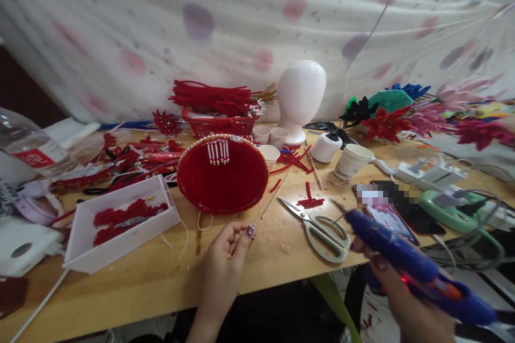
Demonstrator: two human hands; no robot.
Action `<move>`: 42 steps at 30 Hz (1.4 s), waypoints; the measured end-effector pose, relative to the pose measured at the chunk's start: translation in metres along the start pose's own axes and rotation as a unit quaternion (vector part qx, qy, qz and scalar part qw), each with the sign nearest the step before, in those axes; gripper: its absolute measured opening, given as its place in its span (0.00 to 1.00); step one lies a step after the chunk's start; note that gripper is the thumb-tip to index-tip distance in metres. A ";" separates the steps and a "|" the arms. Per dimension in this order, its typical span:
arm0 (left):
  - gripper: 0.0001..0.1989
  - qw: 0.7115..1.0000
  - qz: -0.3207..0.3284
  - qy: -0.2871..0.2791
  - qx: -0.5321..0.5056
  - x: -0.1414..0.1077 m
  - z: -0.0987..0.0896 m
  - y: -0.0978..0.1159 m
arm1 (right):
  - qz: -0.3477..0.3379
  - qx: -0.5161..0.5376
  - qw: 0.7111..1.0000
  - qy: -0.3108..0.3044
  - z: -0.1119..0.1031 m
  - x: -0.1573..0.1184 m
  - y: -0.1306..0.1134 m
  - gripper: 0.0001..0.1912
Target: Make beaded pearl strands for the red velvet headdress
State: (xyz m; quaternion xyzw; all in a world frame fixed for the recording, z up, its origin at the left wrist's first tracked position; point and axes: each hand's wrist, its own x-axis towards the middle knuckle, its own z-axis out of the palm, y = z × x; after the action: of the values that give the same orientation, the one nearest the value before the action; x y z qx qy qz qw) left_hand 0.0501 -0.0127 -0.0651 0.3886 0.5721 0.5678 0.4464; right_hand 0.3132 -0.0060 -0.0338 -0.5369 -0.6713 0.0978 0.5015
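My right hand (406, 289) is wrapped round a blue hot glue gun (402, 257), its nozzle pointing left above the table and a small red light glowing on its body. Near the table's front edge, my left hand (227, 257) is closed in a pinch on a thin pale thread (257, 214) with a tiny bead-like bit at the fingertips. Just beyond that hand stands a round red velvet piece (221, 187) with a beaded rim and several short bead strands hanging at its top. Scissors (317, 230) lie between my two hands.
A white box (120, 238) of red pieces sits on the left. Behind are a red basket (217, 124), a white foam head (300, 96), paper cups (353, 161) and a thread cone (326, 147). Phones (386, 220) and a green power strip (446, 214) lie right.
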 end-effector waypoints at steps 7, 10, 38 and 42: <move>0.12 1.000 -0.001 -0.024 0.005 0.000 0.000 0.002 | -0.049 0.114 0.976 -0.180 0.046 0.003 -0.041 0.12; 0.11 1.000 0.001 -0.026 0.012 -0.001 0.000 0.003 | -0.029 0.099 0.975 -0.196 0.051 0.003 -0.041 0.13; 0.09 0.996 0.041 -0.041 0.062 -0.002 0.002 0.005 | -0.072 0.073 0.973 -0.208 0.055 0.007 -0.034 0.13; 0.08 0.997 0.041 -0.041 0.051 -0.002 0.002 0.006 | -0.067 0.076 0.972 -0.211 0.054 0.007 -0.031 0.12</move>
State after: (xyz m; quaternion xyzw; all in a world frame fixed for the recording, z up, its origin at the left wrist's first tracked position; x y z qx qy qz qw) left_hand 0.0519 -0.0140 -0.0586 0.4568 0.5653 0.5395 0.4251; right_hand 0.2523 0.0086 -0.0346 -0.4182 -0.7871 0.2254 0.3934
